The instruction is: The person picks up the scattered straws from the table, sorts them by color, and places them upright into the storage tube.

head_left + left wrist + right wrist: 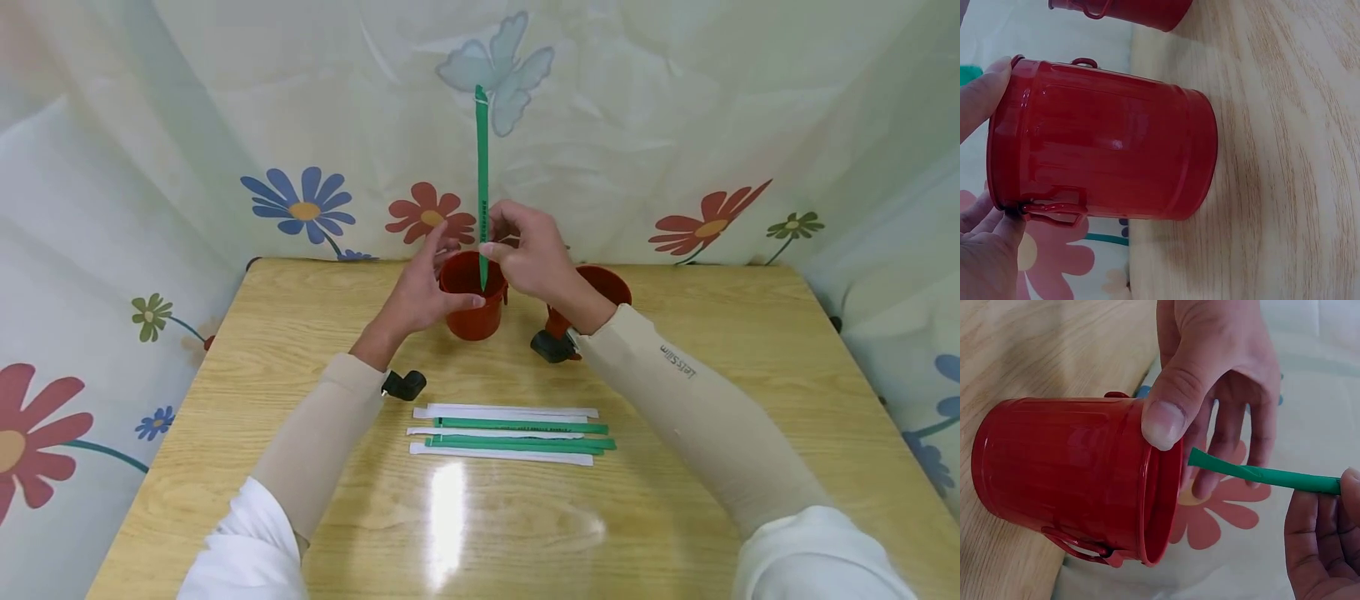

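Note:
My left hand (420,292) holds a small red metal bucket (474,325) by its rim, thumb on the near side and fingers round the far side. The bucket stands upright on the table, a side handle showing in the left wrist view. Between thumb and fingers my right hand (528,250) pinches a green paper-wrapped straw (482,158) with dark print. It is held upright, its lower end overlapping the bucket's mouth in the head view. In the right wrist view the end of the green straw (1260,475) is just outside the rim, near the left thumb.
A second red bucket (609,283) stands to the right, partly behind my right forearm. In front, several wrapped straws lie side by side, white straws (510,412) among green straws (525,444). A flower-printed curtain (600,167) hangs at the table's back edge.

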### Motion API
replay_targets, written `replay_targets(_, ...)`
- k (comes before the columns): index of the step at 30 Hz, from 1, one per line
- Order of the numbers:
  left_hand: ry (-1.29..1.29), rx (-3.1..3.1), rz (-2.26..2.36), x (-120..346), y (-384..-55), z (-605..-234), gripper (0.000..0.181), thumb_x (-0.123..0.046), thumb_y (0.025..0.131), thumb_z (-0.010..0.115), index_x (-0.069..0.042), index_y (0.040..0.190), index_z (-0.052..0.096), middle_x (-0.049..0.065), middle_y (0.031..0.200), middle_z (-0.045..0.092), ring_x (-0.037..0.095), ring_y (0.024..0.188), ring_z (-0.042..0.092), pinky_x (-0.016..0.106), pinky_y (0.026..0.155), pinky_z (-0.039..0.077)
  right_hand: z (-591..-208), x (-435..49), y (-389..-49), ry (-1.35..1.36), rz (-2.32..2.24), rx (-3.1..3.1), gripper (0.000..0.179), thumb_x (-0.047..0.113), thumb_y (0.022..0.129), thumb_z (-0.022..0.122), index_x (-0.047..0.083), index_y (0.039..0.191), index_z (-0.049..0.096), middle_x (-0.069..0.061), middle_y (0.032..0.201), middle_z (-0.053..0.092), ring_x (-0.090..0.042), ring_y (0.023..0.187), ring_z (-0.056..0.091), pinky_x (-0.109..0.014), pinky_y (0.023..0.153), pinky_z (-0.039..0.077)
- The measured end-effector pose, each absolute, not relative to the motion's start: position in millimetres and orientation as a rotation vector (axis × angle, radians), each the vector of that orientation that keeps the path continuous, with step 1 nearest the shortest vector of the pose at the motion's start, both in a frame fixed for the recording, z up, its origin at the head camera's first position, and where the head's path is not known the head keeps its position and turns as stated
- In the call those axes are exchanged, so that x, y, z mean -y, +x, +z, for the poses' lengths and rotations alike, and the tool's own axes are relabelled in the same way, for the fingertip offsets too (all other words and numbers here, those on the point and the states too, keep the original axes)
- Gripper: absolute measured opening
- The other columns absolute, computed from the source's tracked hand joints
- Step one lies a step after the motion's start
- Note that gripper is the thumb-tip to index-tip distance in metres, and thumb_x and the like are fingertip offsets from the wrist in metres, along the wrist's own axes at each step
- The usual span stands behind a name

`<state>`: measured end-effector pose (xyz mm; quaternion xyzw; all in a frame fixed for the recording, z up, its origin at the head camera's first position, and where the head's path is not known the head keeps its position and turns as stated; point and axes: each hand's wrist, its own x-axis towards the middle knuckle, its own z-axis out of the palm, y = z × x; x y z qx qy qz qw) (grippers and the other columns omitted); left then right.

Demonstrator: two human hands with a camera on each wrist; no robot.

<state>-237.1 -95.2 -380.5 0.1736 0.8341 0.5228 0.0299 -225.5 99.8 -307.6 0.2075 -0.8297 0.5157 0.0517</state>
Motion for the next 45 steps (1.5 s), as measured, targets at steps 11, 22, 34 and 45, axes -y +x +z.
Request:
replay_targets(11, 0.586, -2.575, 1.627, 96, -237, -380, 0.11, -0.02, 0.083, 0.089, -0.017, 0.166, 0.017, 0.01, 0.156, 0.045, 0.031, 0.15, 0.046, 0.05, 0.118, 0.048, -311, -88, -237, 0.59, 1.52, 2.604, 0.005, 0.002, 0.098, 0.067, 0.002, 0.1, 0.062, -0.015, 0.101, 0.066, -0.028, 0.096, 0.062, -0.046, 0.101, 0.058)
replay_targets(22, 0.577, -2.552, 1.644, 94, -236, -379, 0.11, -0.019, 0.083, 0.09, -0.02, 0.167, 0.018, 0.01, 0.155, 0.046, 0.032, 0.15, 0.045, 0.048, 0.121, 0.045, -320, -83, -242, 0.554, 1.495, 2.629, 0.005, 0.004, 0.098, 0.068, 0.003, 0.103, 0.066, -0.014, 0.1, 0.067, -0.028, 0.097, 0.063, -0.045, 0.096, 0.059)
replay_targets(34, 0.572, -2.548, 1.623, 95, -236, -379, 0.11, -0.017, 0.083, 0.089, -0.018, 0.166, 0.018, 0.012, 0.156, 0.045, 0.032, 0.151, 0.045, 0.047, 0.123, 0.042, -339, -82, -252, 0.579, 1.388, 2.686, 0.008, 0.003, 0.095, 0.07, 0.003, 0.102, 0.067, -0.015, 0.096, 0.07, -0.028, 0.089, 0.067, -0.042, 0.086, 0.061)
replay_targets(45, 0.589, -2.544, 1.635, 95, -238, -381, 0.109, -0.014, 0.083, 0.089, -0.017, 0.166, 0.018, 0.012, 0.153, 0.047, 0.031, 0.149, 0.046, 0.047, 0.124, 0.041, -344, -81, -253, 0.604, 1.271, 2.751, 0.01, 0.001, 0.091, 0.07, -0.002, 0.101, 0.069, -0.018, 0.095, 0.072, -0.03, 0.089, 0.069, -0.042, 0.082, 0.061)
